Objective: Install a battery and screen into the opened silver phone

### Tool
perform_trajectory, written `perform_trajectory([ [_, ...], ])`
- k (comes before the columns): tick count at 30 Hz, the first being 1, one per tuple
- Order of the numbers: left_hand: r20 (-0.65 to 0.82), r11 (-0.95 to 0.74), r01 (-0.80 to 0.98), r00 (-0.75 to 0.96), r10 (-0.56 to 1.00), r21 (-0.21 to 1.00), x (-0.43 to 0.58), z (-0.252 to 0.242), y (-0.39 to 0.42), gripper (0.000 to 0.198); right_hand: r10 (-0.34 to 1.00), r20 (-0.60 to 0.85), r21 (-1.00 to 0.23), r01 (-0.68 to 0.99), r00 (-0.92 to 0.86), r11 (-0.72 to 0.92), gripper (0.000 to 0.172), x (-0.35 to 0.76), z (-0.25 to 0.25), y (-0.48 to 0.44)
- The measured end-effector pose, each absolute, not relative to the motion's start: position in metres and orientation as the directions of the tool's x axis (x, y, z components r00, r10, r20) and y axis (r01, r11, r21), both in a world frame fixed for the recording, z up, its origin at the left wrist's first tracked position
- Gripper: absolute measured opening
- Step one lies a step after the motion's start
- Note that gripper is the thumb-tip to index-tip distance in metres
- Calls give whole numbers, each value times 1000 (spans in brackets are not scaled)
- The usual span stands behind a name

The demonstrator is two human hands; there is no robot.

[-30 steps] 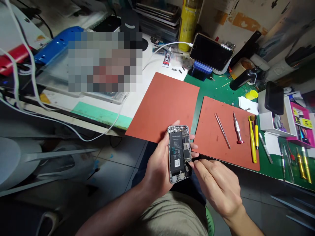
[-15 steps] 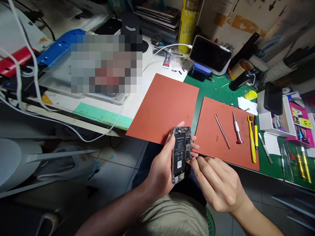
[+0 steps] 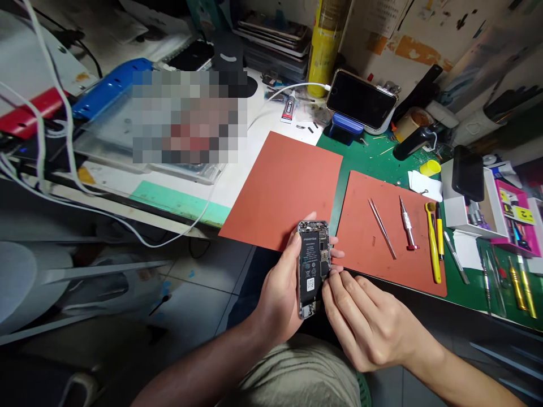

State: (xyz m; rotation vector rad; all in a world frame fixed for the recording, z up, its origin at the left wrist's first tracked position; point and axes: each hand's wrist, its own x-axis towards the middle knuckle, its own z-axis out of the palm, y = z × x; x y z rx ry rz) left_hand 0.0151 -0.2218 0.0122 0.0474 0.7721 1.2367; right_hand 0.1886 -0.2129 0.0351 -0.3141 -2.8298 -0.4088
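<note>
opened phone (image 3: 302, 265) up in the air now, held just in front of the bench edge and over the person's lap (image 3: 297, 367), insides facing up, long black battery (image 3: 310, 257) on show with its square white label (image 3: 311, 284) near the lower end. left hand (image 3: 275, 297) is clamped on it, thumb along one long edge, fingertips poking out past the other. and the right hand (image 3: 367, 319) is in close, fingers bunched together at the lower right edge; from where i'm standing i can't tell whether anything is pinched between them. beyond the phone lies a plain orange mat (image 3: 288, 186), and to its right a second orange mat (image 3: 360, 220) carrying slim tweezers (image 3: 382, 229), a screwdriver (image 3: 406, 223) with a red end and a yellow-handled tool (image 3: 434, 249). farther back, another phone (image 3: 360, 99) leans dark-screened on a blue stand (image 3: 345, 124), white cable (image 3: 297, 86) plugged in, with a small glue tube (image 3: 288, 107) lying to its left.
</note>
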Motion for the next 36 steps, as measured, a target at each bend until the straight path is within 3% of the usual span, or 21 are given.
perform_trajectory([
  [5, -501, 354, -837, 114, 858, 417, 15, 13, -223, 57, 149, 282, 266, 227, -948, 937, 37, 189, 39, -211],
  [8, -506, 358, -844, 124, 854, 399, 14, 11, -222, 59, 225, 353, 162, 296, -908, 941, 32, 191, 39, -212],
  [10, -501, 354, -847, 124, 857, 397, 12, 10, -221, 62, 410, 457, -31, 446, -789, 894, 21, 192, 34, -217],
  [12, -483, 346, -845, 122, 867, 408, 11, 8, -221, 63, 679, 477, -354, 586, -558, 729, 8, 190, 26, -225],
  [14, -460, 335, -841, 118, 880, 425, 10, 6, -222, 64, 916, 256, -730, 560, -308, 392, 3, 184, 16, -236],
  [16, -445, 329, -835, 115, 888, 441, 10, 3, -224, 61, 969, -136, -948, 311, -206, -67, 21, 173, 5, -247],
  [18, -443, 356, -811, 136, 886, 464, 11, 0, -226, 55, 881, -403, -912, 36, -248, -408, 38, 161, -4, -256],
  [20, -454, 404, -758, 160, 876, 512, 11, -2, -229, 47, 833, -488, -842, -113, -260, -528, 43, 150, -11, -261],
  [26, -466, 410, -592, 65, 882, 694, 10, -3, -230, 38, 851, -490, -837, -172, -189, -520, 44, 140, -13, -263],
  [36, -498, 424, -579, 35, 866, 697, 16, -2, -233, 40, 882, -463, -871, -138, -88, -472, 45, 139, -16, -264],
])
